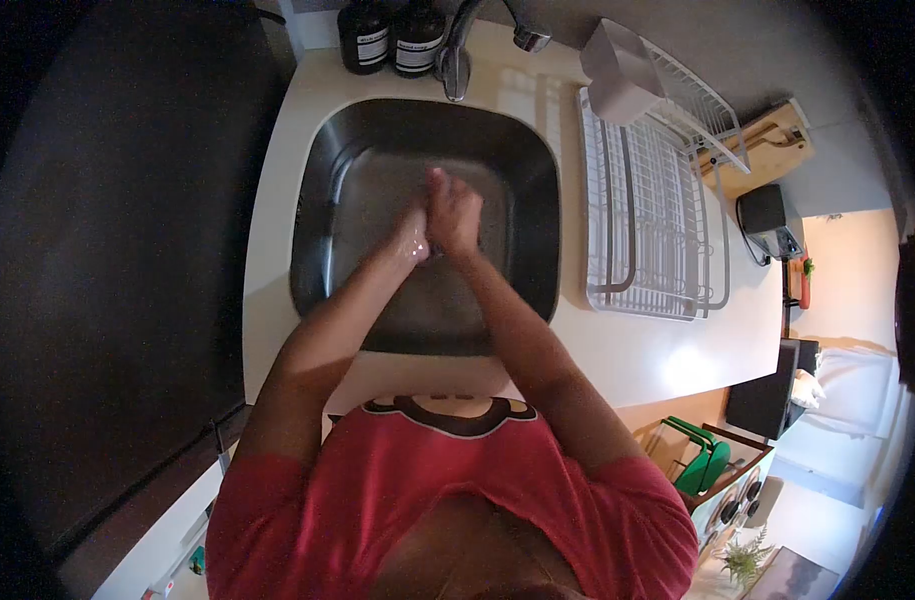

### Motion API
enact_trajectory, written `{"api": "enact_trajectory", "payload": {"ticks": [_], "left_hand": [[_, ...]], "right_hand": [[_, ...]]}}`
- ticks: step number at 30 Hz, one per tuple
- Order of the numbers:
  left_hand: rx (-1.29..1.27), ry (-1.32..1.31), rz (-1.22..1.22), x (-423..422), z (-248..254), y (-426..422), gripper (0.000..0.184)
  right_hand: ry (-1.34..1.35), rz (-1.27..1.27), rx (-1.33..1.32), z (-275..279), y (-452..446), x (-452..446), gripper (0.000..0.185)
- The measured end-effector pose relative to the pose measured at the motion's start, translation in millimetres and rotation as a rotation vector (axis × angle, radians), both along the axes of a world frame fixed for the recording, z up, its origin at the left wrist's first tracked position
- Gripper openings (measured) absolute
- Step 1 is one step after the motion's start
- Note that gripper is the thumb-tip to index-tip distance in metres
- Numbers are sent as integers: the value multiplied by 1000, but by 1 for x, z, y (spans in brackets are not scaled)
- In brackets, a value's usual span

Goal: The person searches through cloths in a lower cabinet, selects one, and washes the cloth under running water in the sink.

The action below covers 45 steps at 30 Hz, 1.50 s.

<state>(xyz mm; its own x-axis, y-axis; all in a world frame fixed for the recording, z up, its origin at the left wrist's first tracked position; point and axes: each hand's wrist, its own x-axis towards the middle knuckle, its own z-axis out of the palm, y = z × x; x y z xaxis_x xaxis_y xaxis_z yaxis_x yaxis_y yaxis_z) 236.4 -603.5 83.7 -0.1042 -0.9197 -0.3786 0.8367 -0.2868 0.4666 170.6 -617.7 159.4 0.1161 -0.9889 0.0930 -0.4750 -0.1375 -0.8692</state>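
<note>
Sink lies below both hands, let into the counter near its left edge, its dark floor wet-looking and shiny along the left wall. The left hand and right hand meet over about the middle of the sink, well apart from all four of its edges. The right hand lies against the left with its fingers bent; blur and overlap hide much of the left hand, so I cannot tell how far either is closed. No tool or other object shows between them. Bright wet spots, water or perhaps suds, glint at the left wrist.

Washing seems to be the step in hand, probably at the point of working palm against palm. A rinse, judged from here, would call for parting the hands and reaching for the faucet, behind the sink's back edge; no running stream can be made out. Two dark bottles stand at the counter's back left corner, and a dish rack sits beyond the sink's right edge.
</note>
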Motion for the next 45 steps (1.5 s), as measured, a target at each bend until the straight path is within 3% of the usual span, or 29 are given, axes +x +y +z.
{"api": "enact_trajectory", "payload": {"ticks": [1,2,5,7,9,10,11,13,15,17,19,21,24,27,30,31,34,36,38,39,40,42,45], "left_hand": [[191,-224,119,-8,16,1,39],[301,-188,21,-6,15,-2,38],[-15,-498,-77,22,-50,-7,42],[-12,-569,-69,30,-24,-22,46],[243,-479,-8,16,10,-8,52],[234,-435,-72,19,9,-11,54],[229,-390,-141,28,0,-16,56],[-30,-918,-161,48,-15,-24,59],[65,-1234,-288,36,56,-12,60],[-65,-1560,-537,42,43,-32,60],[-114,-1550,-496,36,48,-45,53],[-121,-1297,-591,33,65,-60,45],[-216,-1072,-543,42,37,-82,39],[-223,-1147,-611,50,3,-116,38],[-175,-1233,-540,20,57,-95,36],[-259,-1296,-567,26,44,-101,35],[-372,-1281,-584,51,4,-116,32],[-252,-1007,-525,53,-5,-116,32],[-133,-732,-466,49,-8,-115,32],[-166,-780,-472,46,-5,-116,31],[-199,-828,-477,42,2,-114,30],[-458,-1296,-538,48,27,-110,28],[-337,-1008,-469,68,51,-108,28]], "right_hand": [[-1,-12,38,-2,-6,-3,49],[-2,-24,77,-4,-10,-6,49],[-35,-18,20,-11,9,10,49],[18,7,21,-17,-5,15,49],[171,29,152,-37,-45,0,50],[166,-25,-166,-73,-75,-3,48],[-77,22,-12,-51,-88,-2,47],[-563,120,274,7,-100,-3,45],[-247,314,119,-7,-138,5,34],[44,386,-84,-3,-153,3,22],[261,412,-306,-1,-159,8,15],[108,368,-211,-13,-165,15,13],[-134,340,-64,-23,-172,24,16],[-248,370,-68,-29,-178,27,18],[-306,364,-23,-28,-178,26,19],[-300,348,1,-22,-172,22,20],[-191,209,67,14,-121,-5,24],[-147,58,89,0,-99,-11,30],[73,-15,-108,-39,-92,-9,39],[182,-50,-207,-53,-92,-11,43],[84,-33,-131,-57,-93,-16,47],[-121,1,19,-62,-96,-23,55],[-89,212,369,-56,-101,-45,55]]}}
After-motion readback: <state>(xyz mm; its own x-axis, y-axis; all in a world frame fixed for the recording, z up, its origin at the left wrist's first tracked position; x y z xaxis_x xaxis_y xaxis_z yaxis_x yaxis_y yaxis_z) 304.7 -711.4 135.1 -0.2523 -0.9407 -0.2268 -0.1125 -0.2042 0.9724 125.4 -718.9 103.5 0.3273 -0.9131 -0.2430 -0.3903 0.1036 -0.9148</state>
